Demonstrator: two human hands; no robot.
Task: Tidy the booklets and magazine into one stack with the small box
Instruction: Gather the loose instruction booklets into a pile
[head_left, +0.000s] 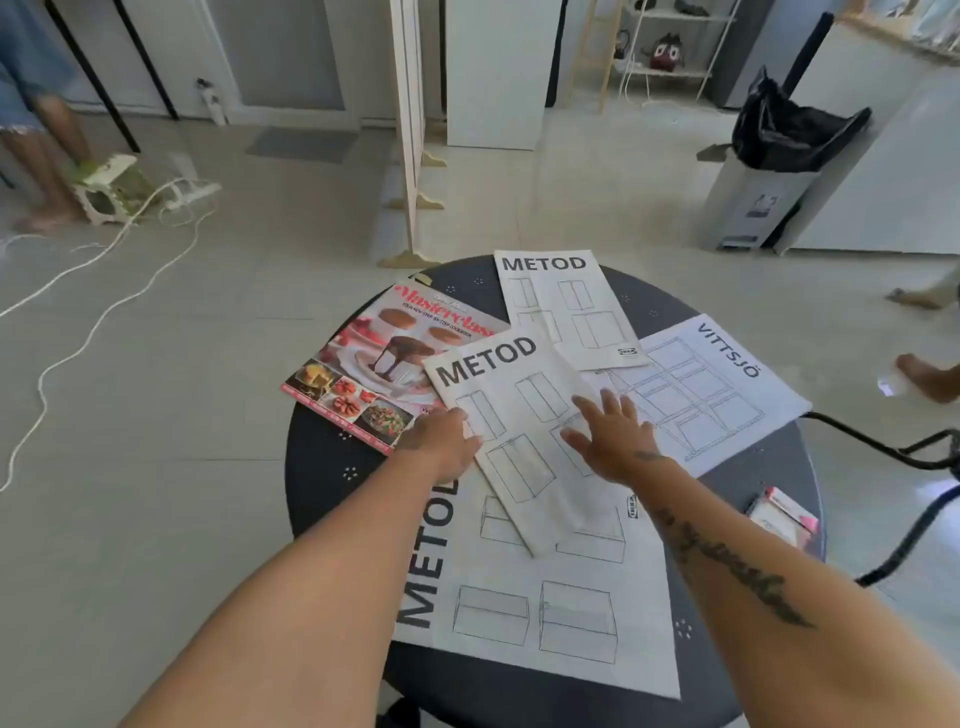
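On the round dark table (322, 467) lie three white METOD booklets: one at the far side (566, 306), one in the middle (514, 410) and a large one nearest me (545, 613). A VITTSJÖ booklet (711, 395) lies at the right. A colourful cookbook magazine (379, 364) lies at the left, partly under the middle booklet. The small white and pink box (784, 514) sits at the table's right edge. My left hand (441, 436) rests on the middle booklet's left edge, fingers curled at it. My right hand (613, 436) lies flat on the same booklet, fingers spread.
A black chair frame (914, 467) stands right of the table. A grey bin with a black bag (769, 171) is at the back right. White cables (104, 291) trail over the floor at the left. Another person's legs (47, 150) show at far left, feet (930, 374) at far right.
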